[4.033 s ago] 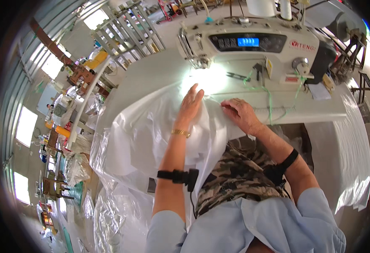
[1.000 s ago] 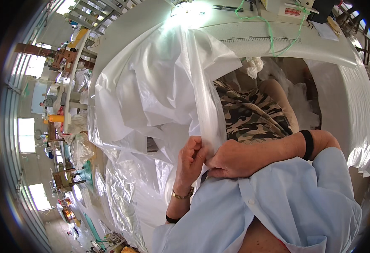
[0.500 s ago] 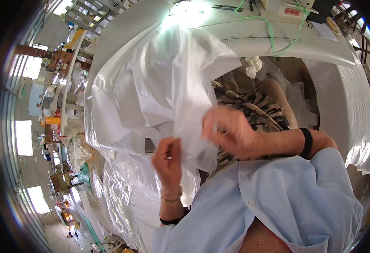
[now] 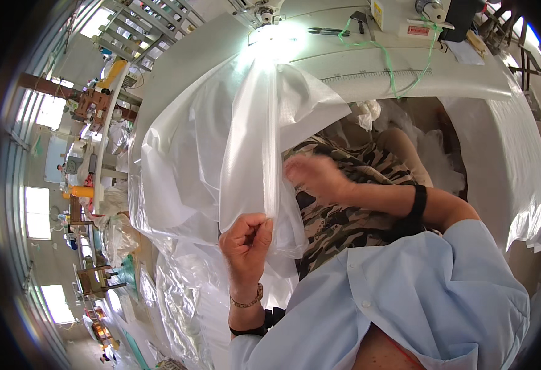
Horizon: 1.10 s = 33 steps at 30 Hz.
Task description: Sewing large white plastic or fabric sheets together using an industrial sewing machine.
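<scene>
My left hand (image 4: 245, 242) pinches the edge of a thin, translucent white plastic sheet (image 4: 242, 142). From these fingers a straight folded strip runs taut up to the glaring lamp (image 4: 276, 43) at the sewing machine head (image 4: 264, 13). The rest of the sheet spreads in loose folds over the table to the left. Just right of the strip, above my lap, is my right hand (image 4: 316, 176). It is smeared by motion, so its fingers cannot be read, and it looks apart from the sheet.
At the back right stand a white machine body (image 4: 406, 18) and trailing green thread (image 4: 393, 61). Black tweezers (image 4: 329, 31) lie beside the lamp. A ruler scale (image 4: 375, 74) marks the table's near edge. White sheeting (image 4: 498, 160) hangs at the right; crumpled plastic (image 4: 184, 302) lies at the lower left.
The bunched sheet has been drawn into a straight, taut strip at my left hand. My right hand has moved slightly up and away from the sheet.
</scene>
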Available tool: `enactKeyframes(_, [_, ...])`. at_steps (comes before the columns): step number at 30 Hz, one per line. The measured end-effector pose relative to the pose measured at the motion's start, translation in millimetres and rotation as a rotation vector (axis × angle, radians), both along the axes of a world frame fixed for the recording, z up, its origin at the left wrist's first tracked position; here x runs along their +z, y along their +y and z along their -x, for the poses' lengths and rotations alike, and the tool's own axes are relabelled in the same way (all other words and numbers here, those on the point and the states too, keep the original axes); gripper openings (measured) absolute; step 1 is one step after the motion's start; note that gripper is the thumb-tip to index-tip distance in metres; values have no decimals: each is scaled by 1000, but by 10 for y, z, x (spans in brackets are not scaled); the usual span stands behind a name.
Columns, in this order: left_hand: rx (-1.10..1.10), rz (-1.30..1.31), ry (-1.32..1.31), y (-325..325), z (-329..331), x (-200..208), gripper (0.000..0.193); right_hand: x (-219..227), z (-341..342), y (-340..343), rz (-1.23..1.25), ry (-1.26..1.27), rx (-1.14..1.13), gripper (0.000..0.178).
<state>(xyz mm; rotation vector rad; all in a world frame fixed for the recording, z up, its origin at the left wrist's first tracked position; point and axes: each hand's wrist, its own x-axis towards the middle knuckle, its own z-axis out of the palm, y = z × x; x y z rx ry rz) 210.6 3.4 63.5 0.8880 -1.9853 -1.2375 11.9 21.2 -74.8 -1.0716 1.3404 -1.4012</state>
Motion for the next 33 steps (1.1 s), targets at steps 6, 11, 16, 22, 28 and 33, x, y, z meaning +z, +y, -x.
enactKeyframes(6, [31, -78, 90, -3, 3, -127, 7, -631, 1107, -134, 107, -249, -896, 39])
enactKeyframes(11, [86, -119, 160, -30, 31, -19, 6, -626, 1443, -11, 180, 715, -466, 32])
enactKeyframes(16, [120, -27, 190, -233, -36, 113, 4, -60, 1213, 267, 389, 941, -223, 20])
enactKeyframes(22, [-6, 160, 63, -216, 104, 340, 3, 1034, 397, 596, 183, 378, 334, 26])
enactKeyframes(28, [-206, 113, -100, 10, 201, -17, 5, 1185, 66, 737, 124, 199, 507, 24])
enactKeyframes(33, [-176, 16, -124, 81, 179, -119, 5, 980, -88, 785, 144, 210, 541, 21])
